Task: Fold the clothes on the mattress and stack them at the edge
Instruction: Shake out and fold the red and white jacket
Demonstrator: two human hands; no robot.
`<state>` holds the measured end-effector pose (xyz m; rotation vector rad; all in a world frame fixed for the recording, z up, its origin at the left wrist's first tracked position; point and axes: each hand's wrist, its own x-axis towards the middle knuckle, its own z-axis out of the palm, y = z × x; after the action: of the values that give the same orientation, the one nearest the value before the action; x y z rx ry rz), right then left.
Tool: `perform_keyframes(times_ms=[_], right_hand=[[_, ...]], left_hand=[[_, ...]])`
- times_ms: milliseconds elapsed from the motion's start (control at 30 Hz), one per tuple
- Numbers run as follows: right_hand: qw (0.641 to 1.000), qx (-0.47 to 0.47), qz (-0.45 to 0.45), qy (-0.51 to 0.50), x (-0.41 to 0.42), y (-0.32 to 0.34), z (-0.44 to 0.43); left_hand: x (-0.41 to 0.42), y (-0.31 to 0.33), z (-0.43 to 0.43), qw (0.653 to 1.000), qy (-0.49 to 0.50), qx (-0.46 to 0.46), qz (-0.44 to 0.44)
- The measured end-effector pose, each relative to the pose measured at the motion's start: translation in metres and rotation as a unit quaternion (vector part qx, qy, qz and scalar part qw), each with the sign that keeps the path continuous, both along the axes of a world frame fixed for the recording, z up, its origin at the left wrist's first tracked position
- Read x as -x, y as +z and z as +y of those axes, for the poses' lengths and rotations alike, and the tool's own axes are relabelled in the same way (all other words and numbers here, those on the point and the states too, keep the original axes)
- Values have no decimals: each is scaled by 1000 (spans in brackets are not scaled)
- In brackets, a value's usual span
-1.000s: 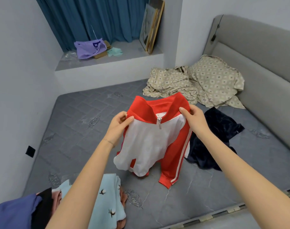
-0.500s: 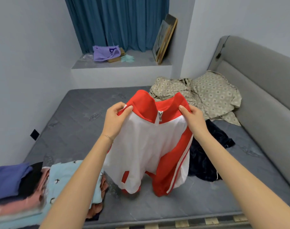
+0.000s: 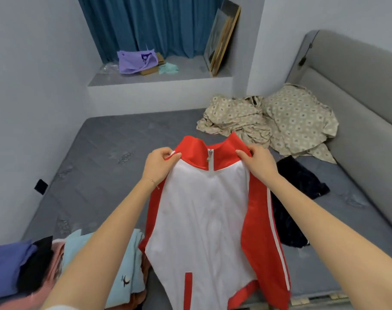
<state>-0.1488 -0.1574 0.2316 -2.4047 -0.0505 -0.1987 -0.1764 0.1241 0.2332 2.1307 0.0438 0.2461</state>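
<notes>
Down at the near left edge of the grey quilted mattress (image 3: pixel 101 171) sits a stack of folded clothes (image 3: pixel 123 260) (light blue one showing). Just past it, left hand (image 3: pixel 159 164) and right hand (image 3: pixel 258 163) each pinch a shoulder of the red-and-white zip-up jacket (image 3: pixel 201 220), held up above the mattress. A dark crumpled garment (image 3: pixel 302 180) lies beyond, to the right.

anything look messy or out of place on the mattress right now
The beige patterned cloth lies crumpled by the headboard and a dark garment sits in an unfolded heap beside it. Nothing looks damaged.
</notes>
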Motion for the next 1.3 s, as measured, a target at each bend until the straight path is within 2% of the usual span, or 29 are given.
perform_keyframes(times_ms=[167,300,433,600,667,767,933,1100,1200,1300], right_hand=[[995,34,56,-73,-31,-89,21],[994,-7,91,-66,-57,-156,24],[993,-1,109,-48,-89,-226,29],[990,41,101,-93,-147,-318,44],[987,52,110,-106,-159,-354,47],[986,52,127,-92,-162,-398,43],[983,78,159,-54,-143,-448,30],[969,122,209,-55,-126,-467,7],[965,131,210,-82,-124,-470,-14],[954,97,249,-134,-125,-473,-35]], left_hand=[[-59,-96,16,996,-19,11,82],[-101,-170,18,992,-28,6,124],[-137,-247,26,988,0,21,155],[-180,-344,34,989,60,48,124],[-186,-380,35,991,73,21,112],[-179,-425,35,993,38,-39,100],[-156,-467,23,985,-16,-104,138],[-148,-486,-8,974,-50,-114,191],[-154,-495,-36,969,-82,-120,201],[-162,-503,-69,966,-113,-116,204]])
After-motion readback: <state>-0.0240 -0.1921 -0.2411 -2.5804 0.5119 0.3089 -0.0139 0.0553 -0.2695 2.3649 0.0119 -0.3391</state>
